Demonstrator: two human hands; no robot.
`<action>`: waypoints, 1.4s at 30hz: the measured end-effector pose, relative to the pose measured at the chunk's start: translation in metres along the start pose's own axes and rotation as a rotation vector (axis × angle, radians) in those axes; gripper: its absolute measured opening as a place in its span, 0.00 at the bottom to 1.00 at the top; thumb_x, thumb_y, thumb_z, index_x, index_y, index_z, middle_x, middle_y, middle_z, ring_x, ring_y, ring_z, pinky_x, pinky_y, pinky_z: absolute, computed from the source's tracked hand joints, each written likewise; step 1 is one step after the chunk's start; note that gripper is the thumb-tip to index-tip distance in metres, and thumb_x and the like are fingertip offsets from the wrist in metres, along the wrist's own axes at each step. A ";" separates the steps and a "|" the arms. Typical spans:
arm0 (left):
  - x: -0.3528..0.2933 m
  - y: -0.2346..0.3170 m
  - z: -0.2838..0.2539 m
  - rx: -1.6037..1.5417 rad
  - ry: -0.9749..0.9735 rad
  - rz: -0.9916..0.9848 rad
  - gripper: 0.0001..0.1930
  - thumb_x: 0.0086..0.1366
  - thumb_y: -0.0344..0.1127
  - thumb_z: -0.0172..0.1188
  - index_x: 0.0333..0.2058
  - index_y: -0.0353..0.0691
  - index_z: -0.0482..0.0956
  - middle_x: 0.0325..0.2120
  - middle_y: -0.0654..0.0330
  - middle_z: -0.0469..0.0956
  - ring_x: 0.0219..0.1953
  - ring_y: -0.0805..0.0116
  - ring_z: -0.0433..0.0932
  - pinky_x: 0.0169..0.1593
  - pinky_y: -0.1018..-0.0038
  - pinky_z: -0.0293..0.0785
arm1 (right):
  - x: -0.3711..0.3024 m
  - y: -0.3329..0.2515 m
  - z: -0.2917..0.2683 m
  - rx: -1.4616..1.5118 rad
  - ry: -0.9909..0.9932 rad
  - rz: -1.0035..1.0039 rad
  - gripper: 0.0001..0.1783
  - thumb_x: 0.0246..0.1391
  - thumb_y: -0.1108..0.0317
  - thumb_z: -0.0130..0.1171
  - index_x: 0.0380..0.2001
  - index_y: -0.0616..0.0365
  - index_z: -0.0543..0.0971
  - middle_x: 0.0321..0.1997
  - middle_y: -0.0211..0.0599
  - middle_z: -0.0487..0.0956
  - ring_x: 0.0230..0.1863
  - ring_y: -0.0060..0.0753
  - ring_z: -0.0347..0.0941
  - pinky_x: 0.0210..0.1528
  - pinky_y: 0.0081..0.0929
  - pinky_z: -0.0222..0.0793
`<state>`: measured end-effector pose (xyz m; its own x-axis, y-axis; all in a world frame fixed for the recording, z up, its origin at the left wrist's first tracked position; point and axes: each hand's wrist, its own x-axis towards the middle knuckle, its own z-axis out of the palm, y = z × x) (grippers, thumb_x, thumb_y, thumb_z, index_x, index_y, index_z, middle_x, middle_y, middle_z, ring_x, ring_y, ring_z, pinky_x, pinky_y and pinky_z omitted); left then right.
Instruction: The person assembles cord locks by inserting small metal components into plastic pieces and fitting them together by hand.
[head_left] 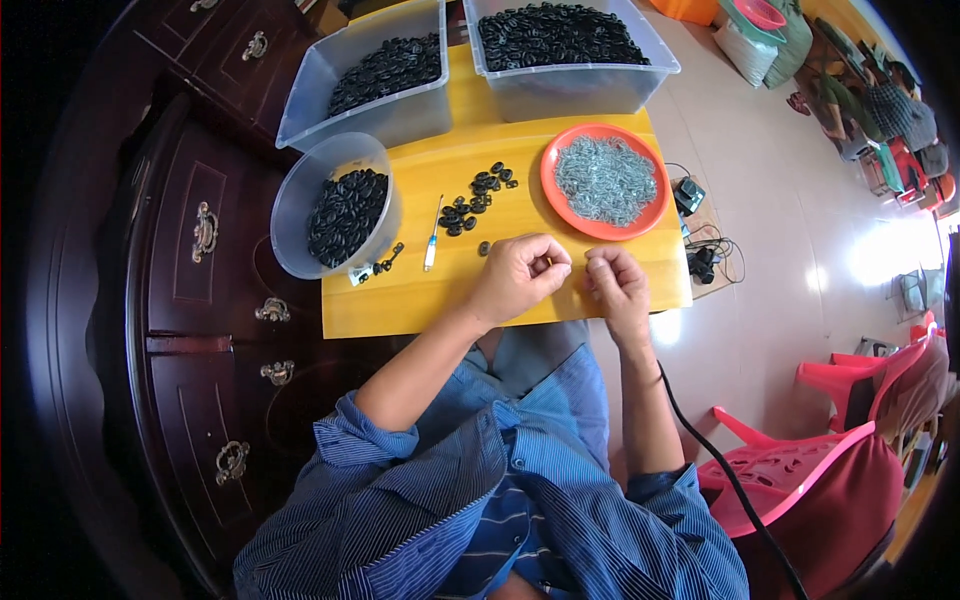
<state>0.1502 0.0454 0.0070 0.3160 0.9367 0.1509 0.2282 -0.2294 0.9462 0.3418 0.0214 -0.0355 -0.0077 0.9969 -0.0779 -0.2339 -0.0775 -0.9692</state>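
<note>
My left hand [518,276] and my right hand [620,286] are raised over the near edge of the yellow table, close together. Both have thumb and fingers pinched; whatever sits between the fingertips is too small to make out. Just beyond my right hand lies an orange-red plate [551,190] heaped with small silvery wire pieces [606,180]. Left of my left hand is one loose black oval piece [484,248], and farther off a scattered group of black oval pieces [462,210]. A small screwdriver [432,245] with a blue and white handle rests to their left.
A round translucent tub [287,215] of black pieces stands at the left, beside a short black linked strip [388,260]. Two clear bins [400,118] [560,90] of black pieces stand behind. Dark drawers [215,250] flank the left; a pink chair [775,470] is at right. People sit far right.
</note>
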 end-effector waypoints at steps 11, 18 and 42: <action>-0.050 -0.013 -0.032 0.035 0.070 0.000 0.03 0.64 0.22 0.62 0.35 0.34 0.83 0.26 0.70 0.78 0.26 0.87 0.72 0.29 0.84 0.69 | -0.015 -0.001 0.044 -0.113 -0.239 0.138 0.07 0.66 0.69 0.60 0.41 0.62 0.82 0.33 0.24 0.80 0.34 0.13 0.74 0.37 0.16 0.72; -0.069 -0.019 -0.044 -0.073 0.116 -0.039 0.09 0.64 0.21 0.61 0.43 0.34 0.78 0.28 0.67 0.78 0.27 0.85 0.75 0.32 0.83 0.72 | -0.022 0.000 0.066 -0.312 -0.295 0.078 0.08 0.64 0.69 0.62 0.39 0.63 0.82 0.29 0.25 0.81 0.32 0.14 0.74 0.36 0.17 0.72; -0.098 -0.046 -0.082 -0.447 0.259 -0.137 0.05 0.67 0.24 0.59 0.41 0.34 0.78 0.27 0.68 0.78 0.26 0.85 0.74 0.31 0.84 0.72 | -0.014 0.003 0.092 -0.259 -0.231 0.066 0.05 0.64 0.70 0.61 0.34 0.61 0.80 0.27 0.21 0.77 0.29 0.11 0.71 0.34 0.14 0.69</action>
<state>0.0333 -0.0144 -0.0275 0.0602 0.9977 0.0297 -0.1807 -0.0184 0.9834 0.2522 0.0077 -0.0158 -0.2416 0.9634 -0.1161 0.0290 -0.1124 -0.9932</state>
